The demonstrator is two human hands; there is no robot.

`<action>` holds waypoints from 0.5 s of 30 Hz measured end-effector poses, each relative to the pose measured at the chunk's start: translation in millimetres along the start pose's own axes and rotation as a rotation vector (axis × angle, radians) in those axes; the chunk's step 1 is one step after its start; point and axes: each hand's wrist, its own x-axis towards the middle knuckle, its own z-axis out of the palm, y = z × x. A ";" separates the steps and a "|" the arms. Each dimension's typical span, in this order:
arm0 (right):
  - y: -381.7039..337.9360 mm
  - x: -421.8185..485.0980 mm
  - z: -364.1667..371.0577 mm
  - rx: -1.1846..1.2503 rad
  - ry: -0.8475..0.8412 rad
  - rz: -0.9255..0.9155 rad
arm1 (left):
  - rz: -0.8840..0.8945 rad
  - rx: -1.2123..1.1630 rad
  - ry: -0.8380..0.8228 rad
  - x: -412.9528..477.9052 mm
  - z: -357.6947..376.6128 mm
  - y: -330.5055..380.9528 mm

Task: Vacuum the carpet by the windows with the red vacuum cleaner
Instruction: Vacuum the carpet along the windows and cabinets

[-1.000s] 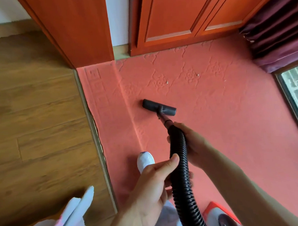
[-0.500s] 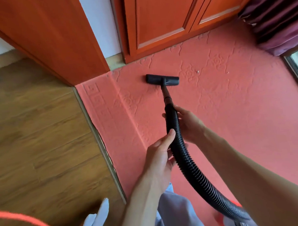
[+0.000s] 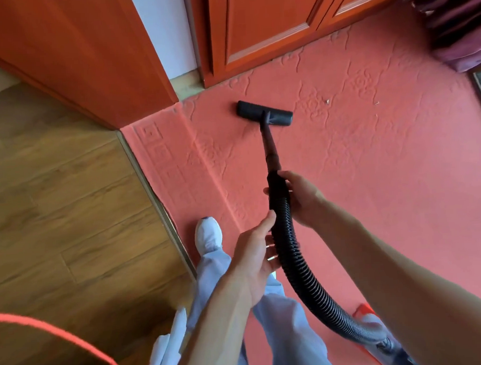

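Hose (image 3: 284, 235) gripped: R hand (image 3: 303, 199), L hand (image 3: 253, 256).

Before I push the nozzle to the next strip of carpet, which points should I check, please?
1. Grip of right hand on hose: ok.
2. Hold of left hand lower on hose: ok.
3. Contact of nozzle with carpet: ok.
4. Room between nozzle and cabinet: ok.
5. Pickup of specks right of nozzle: not ok.
6. Suction running: cannot tell.

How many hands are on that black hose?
2. The right hand grips the hose at its upper end by the rigid tube; the left hand holds it just below. None hidden.
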 end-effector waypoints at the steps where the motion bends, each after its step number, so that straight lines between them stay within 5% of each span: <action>1: -1.9 10.8 5.7 -0.027 0.010 0.009 | -0.005 0.012 0.006 8.5 -1.9 5.2; 7: -39.5 20.5 34.9 -0.071 0.037 0.088 | 0.012 0.150 0.092 26.0 -1.3 40.0; 15: -78.3 -95.8 -31.2 0.116 0.098 0.143 | -0.060 0.396 -0.072 -61.4 70.2 58.9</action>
